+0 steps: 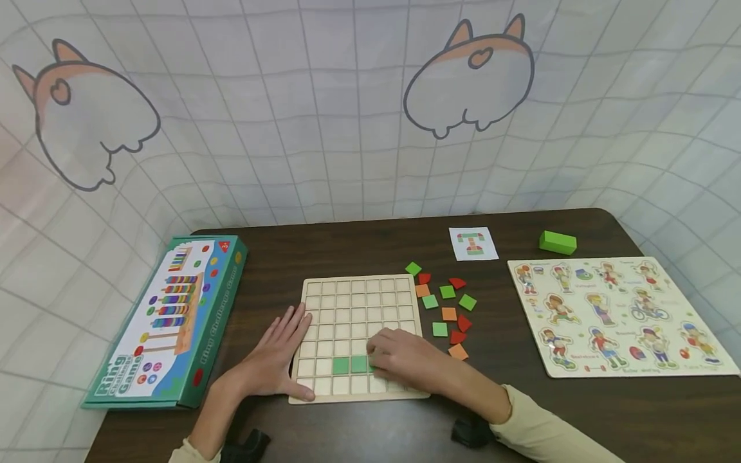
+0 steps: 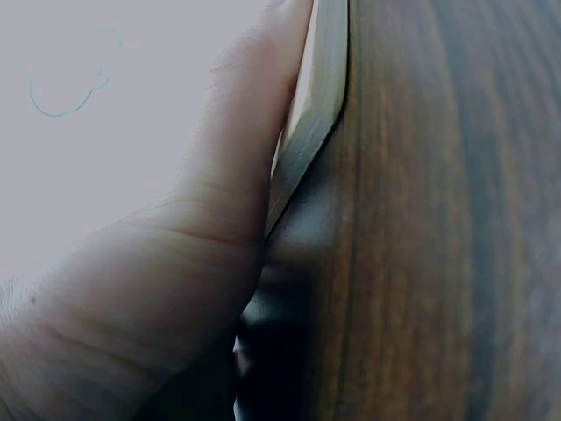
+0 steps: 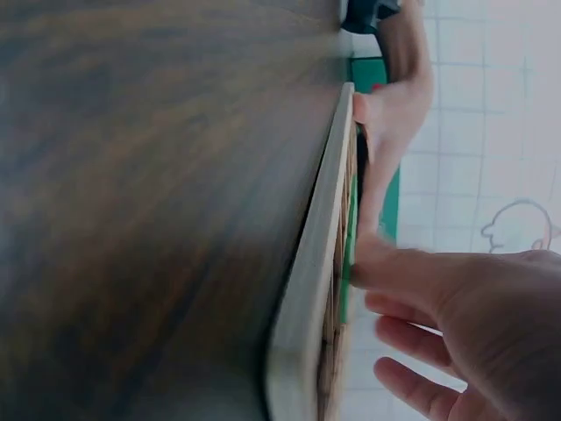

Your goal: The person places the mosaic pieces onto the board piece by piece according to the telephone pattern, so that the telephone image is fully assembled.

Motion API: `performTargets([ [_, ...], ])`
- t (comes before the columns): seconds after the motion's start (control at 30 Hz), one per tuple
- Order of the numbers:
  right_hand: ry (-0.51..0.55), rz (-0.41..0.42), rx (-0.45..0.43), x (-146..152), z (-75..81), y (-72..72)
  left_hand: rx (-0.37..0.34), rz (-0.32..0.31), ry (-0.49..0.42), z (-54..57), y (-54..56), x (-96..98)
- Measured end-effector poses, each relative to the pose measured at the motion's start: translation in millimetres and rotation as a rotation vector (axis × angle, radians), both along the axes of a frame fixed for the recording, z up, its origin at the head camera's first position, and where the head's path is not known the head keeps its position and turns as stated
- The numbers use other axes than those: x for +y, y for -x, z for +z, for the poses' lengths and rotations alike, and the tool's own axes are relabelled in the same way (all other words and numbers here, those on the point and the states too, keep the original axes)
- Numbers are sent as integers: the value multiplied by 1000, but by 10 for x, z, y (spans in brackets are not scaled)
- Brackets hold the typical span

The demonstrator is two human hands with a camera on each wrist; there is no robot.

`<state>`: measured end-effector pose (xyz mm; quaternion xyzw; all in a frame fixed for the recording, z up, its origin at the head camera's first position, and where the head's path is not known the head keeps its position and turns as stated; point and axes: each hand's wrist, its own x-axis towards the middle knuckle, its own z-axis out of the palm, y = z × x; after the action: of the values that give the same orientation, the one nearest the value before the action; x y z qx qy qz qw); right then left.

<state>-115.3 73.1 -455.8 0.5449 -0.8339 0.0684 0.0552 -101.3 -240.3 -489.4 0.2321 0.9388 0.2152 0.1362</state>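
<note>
A wooden grid board (image 1: 359,278) lies flat on the dark table, with two green square tiles (image 1: 350,365) side by side in a near row. My right hand (image 1: 405,360) bends over the board and pinches a third green square tile (image 1: 372,362) beside them, its fingers partly covering it. In the right wrist view, the thumb tip meets the green tile (image 3: 345,303) low at the board. My left hand (image 1: 274,354) rests on the board's left edge, fingers spread and thumb at the near corner. Close up, the left wrist view shows that hand against the board's edge (image 2: 311,123).
Loose green, red and orange tiles (image 1: 449,314) lie right of the board. Behind them is a pattern card (image 1: 492,252) with a tile figure. A green block (image 1: 558,242) and a picture puzzle board (image 1: 585,321) are at right, a game box (image 1: 168,321) at left.
</note>
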Motion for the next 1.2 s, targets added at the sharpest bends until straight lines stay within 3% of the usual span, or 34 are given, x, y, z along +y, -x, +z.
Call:
performTargets([
  [0.17, 43, -17, -58, 146, 120, 90, 1, 1, 4, 19, 5, -9],
  [0.3, 141, -77, -15, 410, 204, 243, -9, 3, 2, 32, -11, -14],
  [0.43, 182, -127, 53, 708, 170, 365, -5, 5, 2, 27, -17, -12],
  [0.67, 172, -294, -25, 1126, 56, 467, 7, -14, -28, 4, -7, -22],
  [0.93, 134, -331, -63, 1196, -1, 532, 19, -28, -34, 11, -5, -37],
  [1.2, 72, -379, -115, 1159, -65, 494, 14, -28, -38, 19, -5, -26],
])
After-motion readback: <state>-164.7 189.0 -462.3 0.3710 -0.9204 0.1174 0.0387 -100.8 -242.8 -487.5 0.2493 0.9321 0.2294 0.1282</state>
